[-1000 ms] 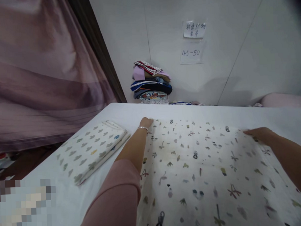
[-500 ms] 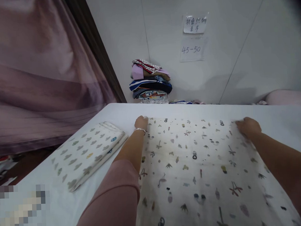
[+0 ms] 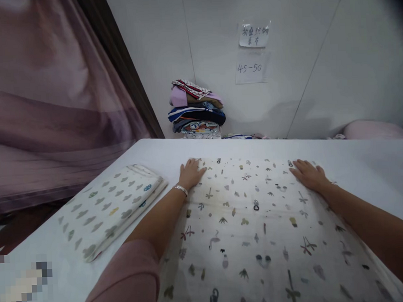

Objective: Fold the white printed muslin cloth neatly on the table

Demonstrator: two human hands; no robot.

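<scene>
A white cloth [image 3: 244,229] printed with small plants and figures lies spread on the white table [image 3: 254,147], running toward me past the bottom of the view. On its far left corner my left hand [image 3: 191,173] rests with the fingers apart, a bracelet at the wrist. My right hand [image 3: 310,174] lies flat near the far right corner, fingers spread. Neither hand grips the fabric. Left of my left forearm sits a folded white cloth [image 3: 107,207] with a grey cloud print.
A pile of folded fabrics [image 3: 197,109] stands against the wall behind the table. Two paper notes [image 3: 253,67] hang above. A pinkish curtain [image 3: 54,107] drapes along the left side, and a pink bundle [image 3: 375,129] sits beyond the far right edge.
Both hands have let go of the cloth's far corners and opened flat onto it. My right hand has shifted inward, to the left. The view has turned slightly right.
</scene>
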